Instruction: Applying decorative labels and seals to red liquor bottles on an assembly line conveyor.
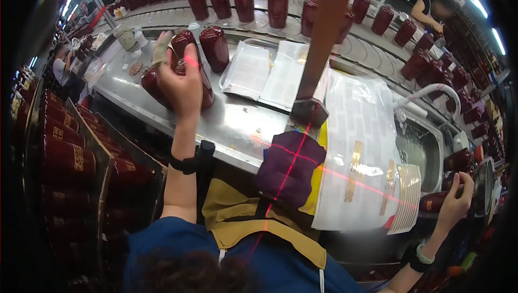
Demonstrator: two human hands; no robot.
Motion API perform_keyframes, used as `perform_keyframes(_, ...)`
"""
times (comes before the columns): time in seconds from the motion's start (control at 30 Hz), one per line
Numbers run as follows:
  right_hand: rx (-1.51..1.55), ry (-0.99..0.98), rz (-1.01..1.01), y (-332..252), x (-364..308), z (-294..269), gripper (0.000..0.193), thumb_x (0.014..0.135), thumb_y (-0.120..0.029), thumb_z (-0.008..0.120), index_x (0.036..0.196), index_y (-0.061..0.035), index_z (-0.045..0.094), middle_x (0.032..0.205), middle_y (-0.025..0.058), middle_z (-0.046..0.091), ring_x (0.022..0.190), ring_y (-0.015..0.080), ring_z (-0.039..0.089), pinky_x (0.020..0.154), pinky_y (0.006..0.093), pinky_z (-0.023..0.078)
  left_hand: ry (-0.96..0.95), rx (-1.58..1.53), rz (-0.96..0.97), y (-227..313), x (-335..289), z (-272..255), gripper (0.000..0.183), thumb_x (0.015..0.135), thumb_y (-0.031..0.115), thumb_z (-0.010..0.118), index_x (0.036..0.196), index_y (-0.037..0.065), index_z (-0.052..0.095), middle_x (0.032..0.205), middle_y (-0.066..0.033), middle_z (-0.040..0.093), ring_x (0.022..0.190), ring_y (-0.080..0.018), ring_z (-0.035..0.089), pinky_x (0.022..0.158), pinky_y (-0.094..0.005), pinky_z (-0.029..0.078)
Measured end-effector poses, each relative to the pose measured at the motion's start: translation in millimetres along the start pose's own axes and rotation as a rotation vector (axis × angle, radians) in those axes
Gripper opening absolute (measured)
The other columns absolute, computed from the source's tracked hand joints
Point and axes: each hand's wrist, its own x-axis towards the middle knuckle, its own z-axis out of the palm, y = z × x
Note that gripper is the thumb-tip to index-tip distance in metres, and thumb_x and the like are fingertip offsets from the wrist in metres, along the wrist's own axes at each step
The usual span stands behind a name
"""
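My left hand [183, 85] reaches over a cluster of glossy dark red bottles on the metal bench. Its fingers and thumb straddle one dark red bottle [182, 38], with a pale cover on one finger. Another bottle [154, 86] lies under the hand's left side, and one [215, 49] stands just to the right. At far right, my right hand [455, 202] curls its fingers at the end of a dark red bottle [431, 202] lying on its side. Part of that grip is hidden.
White sheets with gold labels [353, 147] cover the bench beside a sink [423, 150]. White trays [248, 71] lie left of a brown post [326, 34]. A purple cloth [291, 169] sits at the front edge. Bottles line a conveyor [259, 25] behind; crated bottles [67, 155] stand left.
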Motion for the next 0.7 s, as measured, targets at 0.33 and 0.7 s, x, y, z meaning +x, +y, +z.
perform_keyframes(0.33, 0.195, -0.124, -0.138, -114, 13, 48, 0.008, 0.095, 0.001, 0.066, 0.102, 0.002, 0.063, 0.101, 0.0123, 0.065, 0.086, 0.025, 0.062, 0.076, 0.0335, 0.05, 0.083, 0.491, -0.341, -129, 89, -74, 0.063, 0.084, 0.039, 0.081, 0.122, -0.009, 0.063, 0.115, -0.0253, 0.068, 0.105, -0.0362, 0.066, 0.095, -0.0428, 0.049)
perform_keyframes(0.7, 0.328, -0.219, -0.099, -166, -10, 70, 0.009, 0.09, 0.004, 0.068, 0.099, 0.0012, 0.066, 0.098, 0.0132, 0.067, 0.082, 0.0241, 0.062, 0.072, 0.0312, 0.049, -0.115, 0.128, -0.203, -106, -51, -4, 0.106, 0.063, 0.02, 0.1, 0.145, -0.009, 0.038, 0.147, -0.0227, 0.043, 0.135, -0.03, 0.047, 0.111, -0.0428, 0.044)
